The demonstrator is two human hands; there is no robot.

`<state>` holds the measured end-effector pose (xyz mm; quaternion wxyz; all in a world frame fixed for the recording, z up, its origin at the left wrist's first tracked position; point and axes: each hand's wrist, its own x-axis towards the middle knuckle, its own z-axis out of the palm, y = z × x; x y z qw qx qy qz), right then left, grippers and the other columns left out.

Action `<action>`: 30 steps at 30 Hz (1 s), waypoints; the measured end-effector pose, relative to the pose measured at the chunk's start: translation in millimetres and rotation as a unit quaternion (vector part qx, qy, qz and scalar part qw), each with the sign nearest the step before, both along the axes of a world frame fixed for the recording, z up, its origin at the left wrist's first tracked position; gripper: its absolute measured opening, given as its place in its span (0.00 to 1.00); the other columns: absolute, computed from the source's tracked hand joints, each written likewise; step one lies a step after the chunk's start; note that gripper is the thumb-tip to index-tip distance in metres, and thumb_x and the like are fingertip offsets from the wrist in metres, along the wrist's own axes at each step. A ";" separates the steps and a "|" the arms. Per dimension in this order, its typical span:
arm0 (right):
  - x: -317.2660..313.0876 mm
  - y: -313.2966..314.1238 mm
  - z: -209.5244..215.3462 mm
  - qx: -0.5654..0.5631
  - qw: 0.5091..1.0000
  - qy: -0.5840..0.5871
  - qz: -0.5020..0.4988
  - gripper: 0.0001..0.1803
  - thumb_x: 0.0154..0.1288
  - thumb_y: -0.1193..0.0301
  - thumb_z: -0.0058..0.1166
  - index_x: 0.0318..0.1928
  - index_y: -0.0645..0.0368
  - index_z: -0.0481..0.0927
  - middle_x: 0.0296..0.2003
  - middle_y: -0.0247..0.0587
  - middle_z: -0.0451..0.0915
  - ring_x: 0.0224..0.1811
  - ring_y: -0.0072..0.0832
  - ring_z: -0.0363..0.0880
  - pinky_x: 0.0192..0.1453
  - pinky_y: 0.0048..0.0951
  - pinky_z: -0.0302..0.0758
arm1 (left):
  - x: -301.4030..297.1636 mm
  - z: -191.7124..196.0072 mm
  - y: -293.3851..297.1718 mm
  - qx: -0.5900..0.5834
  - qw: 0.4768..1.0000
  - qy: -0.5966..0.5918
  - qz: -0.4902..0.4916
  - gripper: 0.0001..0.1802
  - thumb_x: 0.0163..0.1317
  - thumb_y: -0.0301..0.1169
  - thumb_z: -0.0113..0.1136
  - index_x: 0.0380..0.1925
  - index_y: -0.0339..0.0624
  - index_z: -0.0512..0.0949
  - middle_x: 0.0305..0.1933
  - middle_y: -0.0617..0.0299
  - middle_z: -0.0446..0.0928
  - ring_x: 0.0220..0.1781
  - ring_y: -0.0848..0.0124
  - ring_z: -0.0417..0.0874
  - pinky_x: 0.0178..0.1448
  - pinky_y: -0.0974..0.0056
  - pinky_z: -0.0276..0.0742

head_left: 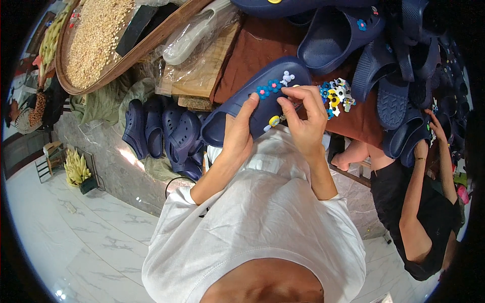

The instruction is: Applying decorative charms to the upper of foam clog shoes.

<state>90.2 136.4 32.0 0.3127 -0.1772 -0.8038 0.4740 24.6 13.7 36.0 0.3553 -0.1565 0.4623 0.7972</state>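
Note:
A navy blue clog [222, 123] lies tilted in front of me, its toe pointing away to the upper right. My left hand [239, 126] grips its near side, thumb on top by two blue flower charms [269, 89]. A white animal-shaped charm [287, 78] sits on the clog past the flowers, and a yellow charm [274, 120] shows on its near side. My right hand [305, 111] is at the clog's upper, thumb and forefinger bent together in a pinch; anything between them is too small to make out. Close by my right hand lies a heap of mixed charms [333, 96].
More navy clogs [333, 38] are piled at the far right; several others [174, 129] stand at the left. A wooden board [202, 70] and a woven tray of grain [98, 43] lie far left. At right, a co-worker's hands [429, 136] handle another clog.

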 end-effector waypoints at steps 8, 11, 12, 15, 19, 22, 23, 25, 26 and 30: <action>21.4 -10.0 -8.8 0.038 0.999 0.010 -0.013 0.08 0.53 0.80 0.62 0.35 0.60 0.81 0.32 0.41 0.78 0.35 0.34 0.78 0.39 0.31 0.74 | -5.4 -19.3 -5.0 0.009 1.000 -0.025 0.008 0.16 0.63 0.34 0.61 0.48 0.37 0.76 0.46 0.59 0.80 0.46 0.72 0.82 0.51 0.67 0.78; 34.6 -9.9 -23.7 0.022 0.999 0.012 -0.020 0.07 0.53 0.81 0.61 0.35 0.61 0.81 0.32 0.41 0.78 0.35 0.34 0.78 0.39 0.31 0.75 | -10.3 -15.5 -6.5 0.012 0.999 -0.031 0.017 0.17 0.63 0.33 0.61 0.49 0.37 0.75 0.47 0.58 0.80 0.47 0.70 0.82 0.53 0.65 0.78; 38.2 -7.6 -27.5 0.010 0.999 -0.010 -0.035 0.08 0.53 0.82 0.61 0.35 0.61 0.81 0.33 0.41 0.78 0.35 0.34 0.78 0.38 0.30 0.75 | -12.7 -16.4 -8.4 0.011 0.999 -0.036 0.008 0.19 0.63 0.36 0.61 0.50 0.37 0.74 0.50 0.55 0.79 0.50 0.66 0.82 0.57 0.61 0.77; 47.9 3.9 -32.4 -0.030 0.996 -0.047 -0.069 0.07 0.55 0.80 0.59 0.36 0.62 0.80 0.34 0.42 0.77 0.36 0.35 0.77 0.39 0.31 0.74 | -18.0 -17.9 -9.0 0.034 0.996 -0.081 0.016 0.19 0.62 0.36 0.62 0.50 0.38 0.74 0.51 0.55 0.79 0.51 0.66 0.81 0.58 0.60 0.76; 53.2 31.1 -43.8 0.064 0.983 -0.153 -0.083 0.08 0.61 0.74 0.55 0.41 0.60 0.79 0.37 0.42 0.76 0.41 0.39 0.75 0.46 0.35 0.70 | -17.9 -16.8 -10.2 0.026 0.996 -0.083 0.017 0.19 0.63 0.38 0.60 0.50 0.39 0.74 0.51 0.56 0.79 0.51 0.65 0.81 0.58 0.59 0.76; 42.7 42.2 -43.2 0.171 0.961 -0.197 -0.089 0.11 0.59 0.72 0.58 0.43 0.57 0.80 0.36 0.41 0.74 0.42 0.39 0.72 0.45 0.38 0.70 | -17.7 -9.1 -9.5 0.020 0.992 -0.109 0.054 0.18 0.64 0.37 0.56 0.49 0.38 0.74 0.51 0.54 0.79 0.52 0.63 0.80 0.60 0.57 0.74; 39.0 44.7 -43.6 0.170 0.962 -0.195 -0.086 0.11 0.59 0.72 0.58 0.43 0.57 0.80 0.36 0.41 0.74 0.42 0.39 0.72 0.45 0.38 0.70 | -17.0 -10.5 -10.4 0.019 0.992 -0.107 0.058 0.18 0.64 0.37 0.56 0.49 0.38 0.74 0.51 0.54 0.79 0.52 0.63 0.80 0.60 0.57 0.74; 30.0 48.2 -44.9 0.203 0.955 -0.197 -0.090 0.13 0.58 0.71 0.59 0.44 0.56 0.80 0.36 0.41 0.74 0.42 0.39 0.72 0.45 0.38 0.70 | -17.4 -13.1 -12.2 0.093 0.990 -0.098 0.049 0.17 0.64 0.36 0.52 0.48 0.36 0.74 0.52 0.52 0.78 0.54 0.61 0.79 0.64 0.56 0.70; 26.6 49.4 -45.0 0.207 0.951 -0.211 -0.094 0.13 0.57 0.71 0.60 0.44 0.56 0.80 0.36 0.41 0.74 0.41 0.40 0.72 0.44 0.38 0.70 | -15.2 -10.8 -10.6 0.088 0.989 -0.099 0.059 0.17 0.64 0.35 0.50 0.48 0.34 0.73 0.53 0.50 0.77 0.56 0.60 0.78 0.66 0.56 0.67; 19.9 52.4 -47.0 0.235 0.942 -0.224 -0.083 0.11 0.55 0.73 0.61 0.40 0.58 0.80 0.33 0.41 0.75 0.38 0.40 0.72 0.43 0.39 0.70 | -12.0 -6.0 -12.2 0.115 0.987 -0.103 0.048 0.19 0.64 0.34 0.49 0.50 0.33 0.72 0.53 0.49 0.77 0.56 0.59 0.77 0.66 0.55 0.67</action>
